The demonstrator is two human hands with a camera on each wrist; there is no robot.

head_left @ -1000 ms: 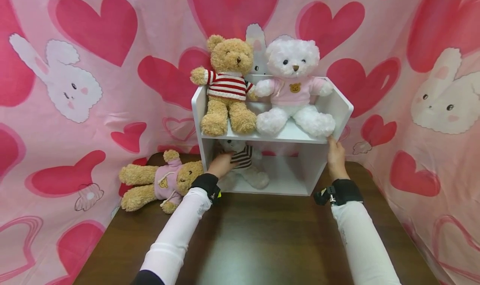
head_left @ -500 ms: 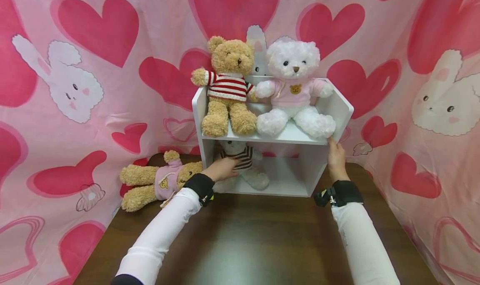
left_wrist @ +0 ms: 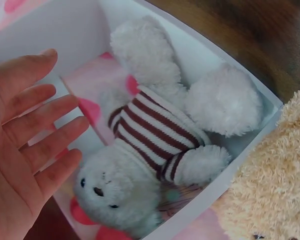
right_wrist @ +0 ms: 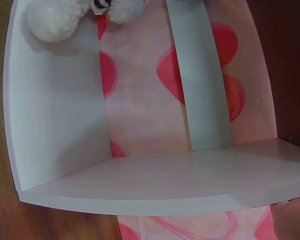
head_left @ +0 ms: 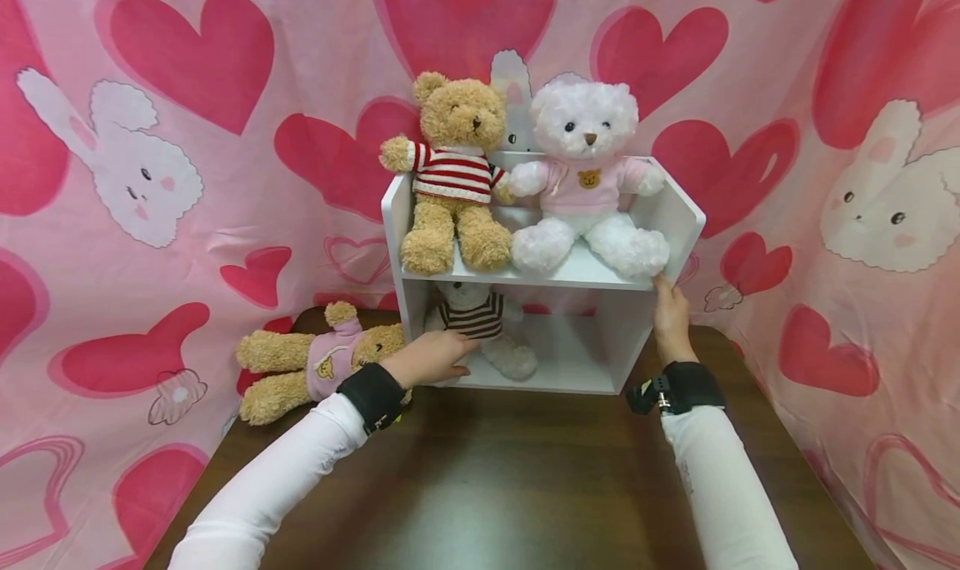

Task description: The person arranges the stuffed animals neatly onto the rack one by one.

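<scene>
A white two-level shelf (head_left: pixel 577 349) stands on the table. In its lower left compartment sits a white teddy bear in a brown-striped shirt (head_left: pixel 480 316), seen whole in the left wrist view. My left hand (head_left: pixel 435 357) hovers in front of that bear with spread, nearly straight fingers. The left wrist view shows the hand (left_wrist: pixel 40 125) apart from the bear and holding nothing. On the shelf's right side panel, just under the upper board, my right hand (head_left: pixel 672 316) grips the front edge; only a bit of that hand (right_wrist: pixel 292 220) shows in the right wrist view.
On the upper level sit a tan bear in a red-striped sweater (head_left: pixel 453 178) and a white bear in a pink hoodie (head_left: pixel 588 182). Left of the shelf a tan bear in pink (head_left: pixel 330 362) lies on the brown table (head_left: pixel 517 478). Pink heart-printed cloth (head_left: pixel 322 37) hangs behind.
My left hand has come away from the striped bear, moving down and out toward the front of the compartment. The bear stays seated. My right hand has stayed in place.
</scene>
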